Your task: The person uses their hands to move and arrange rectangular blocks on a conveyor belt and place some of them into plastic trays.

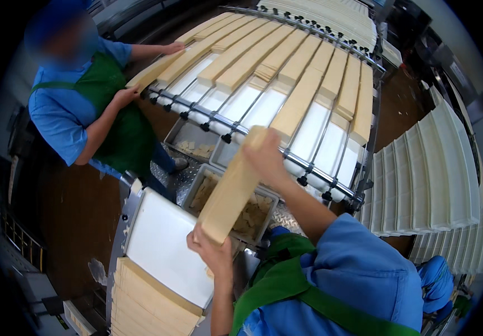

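A long block-shaped stack of thin pale-yellow sheets [230, 190], dough-like in look, is held between my two hands, slanting over a grey bin. My left hand [213, 251] is closed on its near lower end. Around the far upper end wraps my right hand [266, 161], beside the conveyor's front rail. Similar stacks [297, 109] lie in lanes on the white conveyor [264, 109], split by thin metal rods. To my lower left, more sheets [146, 302] lie in a wide row on a second white belt [166, 241].
Grey bins [275, 201] with broken sheet pieces stand below, between the two belts. A co-worker [84, 106] in blue with a green apron handles a stack at the conveyor's left. White ribbed trays [426, 173] are piled at right. Black knobs [227, 138] jut from the front rail.
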`<action>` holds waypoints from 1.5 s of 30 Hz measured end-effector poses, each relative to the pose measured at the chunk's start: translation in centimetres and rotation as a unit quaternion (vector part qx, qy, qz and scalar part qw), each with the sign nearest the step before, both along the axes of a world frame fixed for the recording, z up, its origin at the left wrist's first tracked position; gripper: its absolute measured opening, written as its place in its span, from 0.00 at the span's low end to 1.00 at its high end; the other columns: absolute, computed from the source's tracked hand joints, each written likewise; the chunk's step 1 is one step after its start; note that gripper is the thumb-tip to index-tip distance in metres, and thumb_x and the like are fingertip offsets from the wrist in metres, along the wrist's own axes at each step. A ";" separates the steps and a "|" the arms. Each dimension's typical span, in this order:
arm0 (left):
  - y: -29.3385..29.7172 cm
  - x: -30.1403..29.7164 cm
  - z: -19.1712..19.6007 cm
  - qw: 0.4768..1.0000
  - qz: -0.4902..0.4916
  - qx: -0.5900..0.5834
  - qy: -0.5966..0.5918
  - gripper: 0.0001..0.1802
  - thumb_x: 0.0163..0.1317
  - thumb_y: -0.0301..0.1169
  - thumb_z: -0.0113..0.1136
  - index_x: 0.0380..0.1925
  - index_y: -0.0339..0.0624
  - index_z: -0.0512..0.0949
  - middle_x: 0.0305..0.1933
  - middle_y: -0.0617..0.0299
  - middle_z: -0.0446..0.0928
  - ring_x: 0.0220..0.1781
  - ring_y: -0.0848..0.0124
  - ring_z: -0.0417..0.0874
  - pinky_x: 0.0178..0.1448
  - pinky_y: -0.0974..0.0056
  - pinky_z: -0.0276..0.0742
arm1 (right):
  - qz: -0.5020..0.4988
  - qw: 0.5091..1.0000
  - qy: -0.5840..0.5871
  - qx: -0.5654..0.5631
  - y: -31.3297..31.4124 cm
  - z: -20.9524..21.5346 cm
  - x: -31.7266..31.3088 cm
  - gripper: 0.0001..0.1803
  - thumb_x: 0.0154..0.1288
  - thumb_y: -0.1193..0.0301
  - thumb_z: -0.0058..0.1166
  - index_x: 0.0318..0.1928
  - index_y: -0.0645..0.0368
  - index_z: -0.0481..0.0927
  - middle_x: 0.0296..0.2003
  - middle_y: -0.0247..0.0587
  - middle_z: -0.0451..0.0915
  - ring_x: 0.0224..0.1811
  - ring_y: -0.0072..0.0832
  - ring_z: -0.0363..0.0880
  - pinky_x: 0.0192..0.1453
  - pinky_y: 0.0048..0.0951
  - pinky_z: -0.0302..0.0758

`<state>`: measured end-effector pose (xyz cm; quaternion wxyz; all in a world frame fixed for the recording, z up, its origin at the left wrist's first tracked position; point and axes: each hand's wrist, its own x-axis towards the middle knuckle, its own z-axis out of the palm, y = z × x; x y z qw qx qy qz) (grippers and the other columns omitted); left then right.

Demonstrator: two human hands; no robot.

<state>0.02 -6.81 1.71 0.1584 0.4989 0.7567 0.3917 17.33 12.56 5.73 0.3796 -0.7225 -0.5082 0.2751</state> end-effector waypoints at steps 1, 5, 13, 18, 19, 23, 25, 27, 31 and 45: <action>1.2 1.7 0.7 0.998 -0.056 0.036 0.007 0.43 0.43 0.22 0.67 0.63 0.41 0.61 0.63 0.43 0.52 0.60 0.48 0.65 0.64 0.54 0.64 | -0.037 0.999 0.002 -0.020 0.7 0.6 3.3 0.45 0.52 0.55 0.59 0.63 0.64 0.52 0.58 0.63 0.59 0.54 0.59 0.72 0.57 0.48 0.73; 5.0 8.0 3.0 0.982 -0.173 0.067 0.029 0.46 0.44 0.26 0.72 0.64 0.36 0.58 0.64 0.43 0.53 0.62 0.49 0.64 0.64 0.54 0.65 | -0.064 0.987 -0.091 -0.116 4.6 -1.4 15.7 0.46 0.53 0.42 0.50 0.63 0.64 0.60 0.59 0.59 0.65 0.58 0.57 0.70 0.59 0.49 0.69; 9.4 14.7 4.5 0.942 -0.327 0.027 -0.078 0.47 0.49 0.29 0.72 0.67 0.36 0.55 0.63 0.45 0.58 0.58 0.55 0.70 0.57 0.58 0.72 | 0.036 0.932 -0.297 -0.204 13.7 -3.0 25.5 0.38 0.68 0.46 0.25 0.59 0.63 0.73 0.61 0.53 0.69 0.66 0.51 0.58 0.69 0.53 0.49; 10.8 17.1 3.5 0.934 -0.319 -0.036 -0.160 0.44 0.50 0.25 0.68 0.67 0.37 0.56 0.62 0.47 0.58 0.57 0.57 0.70 0.57 0.59 0.72 | 0.078 0.924 -0.238 -0.289 15.5 -2.3 26.7 0.40 0.66 0.46 0.28 0.63 0.68 0.67 0.67 0.56 0.61 0.71 0.49 0.53 0.72 0.48 0.44; 11.1 17.4 3.5 0.934 -0.319 -0.040 -0.158 0.44 0.50 0.25 0.68 0.67 0.37 0.56 0.62 0.47 0.58 0.57 0.57 0.70 0.57 0.59 0.72 | 0.079 0.924 -0.234 -0.291 15.9 -2.8 26.8 0.40 0.66 0.46 0.28 0.63 0.68 0.67 0.67 0.56 0.61 0.71 0.49 0.53 0.72 0.48 0.44; 12.6 19.2 2.8 0.940 -0.331 -0.020 -0.074 0.42 0.50 0.25 0.66 0.66 0.36 0.58 0.63 0.46 0.58 0.60 0.55 0.67 0.58 0.60 0.70 | 0.030 0.944 -0.236 -0.228 16.3 -3.7 28.2 0.40 0.65 0.49 0.30 0.66 0.70 0.62 0.71 0.58 0.52 0.74 0.45 0.47 0.75 0.46 0.39; 14.0 20.2 2.1 0.934 -0.355 -0.003 -0.041 0.39 0.54 0.25 0.62 0.66 0.37 0.57 0.64 0.43 0.57 0.64 0.51 0.63 0.60 0.58 0.69 | -0.003 0.937 -0.279 -0.209 16.4 -4.0 28.6 0.39 0.64 0.50 0.35 0.67 0.68 0.60 0.71 0.58 0.51 0.75 0.47 0.44 0.74 0.51 0.40; 15.7 21.1 0.4 0.932 -0.358 0.009 -0.048 0.37 0.56 0.24 0.58 0.66 0.37 0.57 0.66 0.41 0.55 0.66 0.48 0.61 0.60 0.58 0.69 | -0.001 0.947 -0.280 -0.159 16.1 -3.8 27.5 0.39 0.64 0.51 0.38 0.68 0.66 0.59 0.71 0.57 0.50 0.75 0.49 0.42 0.74 0.55 0.39; 17.8 23.9 -0.8 0.933 -0.351 -0.028 -0.076 0.33 0.61 0.21 0.47 0.68 0.39 0.55 0.70 0.37 0.49 0.70 0.43 0.55 0.61 0.58 0.69 | -0.001 0.965 -0.258 -0.049 14.0 -4.7 25.4 0.41 0.63 0.50 0.46 0.70 0.61 0.54 0.71 0.55 0.50 0.75 0.53 0.41 0.71 0.63 0.38; 7.8 15.4 0.6 0.985 -0.069 -0.014 0.155 0.36 0.58 0.23 0.55 0.67 0.39 0.55 0.68 0.38 0.53 0.66 0.45 0.63 0.64 0.57 0.67 | 0.176 0.948 -0.246 -0.095 4.9 -5.0 20.0 0.44 0.63 0.50 0.49 0.70 0.63 0.51 0.72 0.57 0.44 0.75 0.55 0.35 0.71 0.66 0.35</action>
